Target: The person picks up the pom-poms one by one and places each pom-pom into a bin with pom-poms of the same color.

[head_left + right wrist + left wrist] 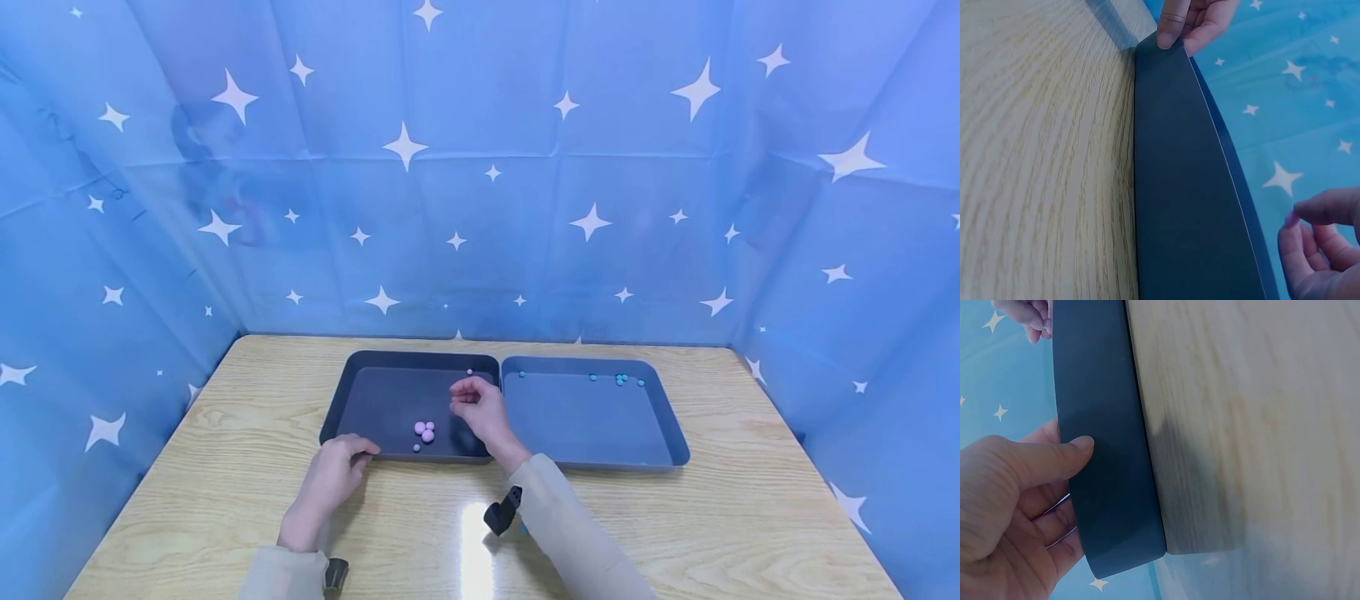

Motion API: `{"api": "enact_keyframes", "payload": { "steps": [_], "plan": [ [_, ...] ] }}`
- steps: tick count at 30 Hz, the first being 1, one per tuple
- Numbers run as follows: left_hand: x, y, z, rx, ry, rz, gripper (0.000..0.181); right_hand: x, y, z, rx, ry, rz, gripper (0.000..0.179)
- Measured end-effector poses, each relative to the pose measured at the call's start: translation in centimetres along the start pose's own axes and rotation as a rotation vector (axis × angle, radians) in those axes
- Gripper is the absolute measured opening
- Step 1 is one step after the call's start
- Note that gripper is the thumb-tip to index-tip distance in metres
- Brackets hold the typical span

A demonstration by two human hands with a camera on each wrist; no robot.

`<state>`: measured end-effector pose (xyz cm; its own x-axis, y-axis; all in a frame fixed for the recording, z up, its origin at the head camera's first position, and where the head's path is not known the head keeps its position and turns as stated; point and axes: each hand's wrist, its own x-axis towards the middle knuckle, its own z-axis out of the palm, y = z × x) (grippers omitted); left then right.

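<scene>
My left hand (341, 471) grips the front wall of the black tray (1107, 487) near its left corner, thumb on the outside and fingers behind the wall. Above the right part of that tray is my right hand (480, 408), pinching a small pink ball (1291, 219) between thumb and finger. Inside the black tray, three pink balls (427, 436) lie clustered left of my right hand. One smaller pink ball (417, 448) sits near the front wall, another small pink ball (470, 372) by the back wall.
A blue-grey tray (585, 425) stands against the black tray's right side. Several small teal balls (620, 382) lie along its back. On the wooden table (420, 533), a teal bit (524, 528) shows beside my right sleeve. A starry blue curtain (480, 200) surrounds the table.
</scene>
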<state>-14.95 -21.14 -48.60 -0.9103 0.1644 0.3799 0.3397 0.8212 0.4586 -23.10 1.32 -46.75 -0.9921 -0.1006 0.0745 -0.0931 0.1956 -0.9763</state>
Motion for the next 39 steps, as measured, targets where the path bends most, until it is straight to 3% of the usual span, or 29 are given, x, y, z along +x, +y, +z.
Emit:
{"api": "enact_keyframes", "payload": {
  "steps": [13,24,31,39],
  "plan": [
    [0.0,-0.1,0.1,0.004,0.008,0.020,0.025,-0.2,0.0,-0.2,-0.005,0.010,0.004,0.019],
    [0.0,0.0,0.0,0.005,0.006,0.023,0.021,-0.9,-0.5,-1.6,0.042,-0.012,-0.020,0.019],
    [0.0,0.2,0.2,-0.023,0.095,0.101,0.021,-1.6,-0.8,-2.7,0.094,-0.026,-0.043,0.017],
    [0.2,1.1,0.4,-0.073,0.169,0.180,0.024,-2.7,-1.1,-4.2,0.110,-0.028,-0.004,0.017]
  ]
}}
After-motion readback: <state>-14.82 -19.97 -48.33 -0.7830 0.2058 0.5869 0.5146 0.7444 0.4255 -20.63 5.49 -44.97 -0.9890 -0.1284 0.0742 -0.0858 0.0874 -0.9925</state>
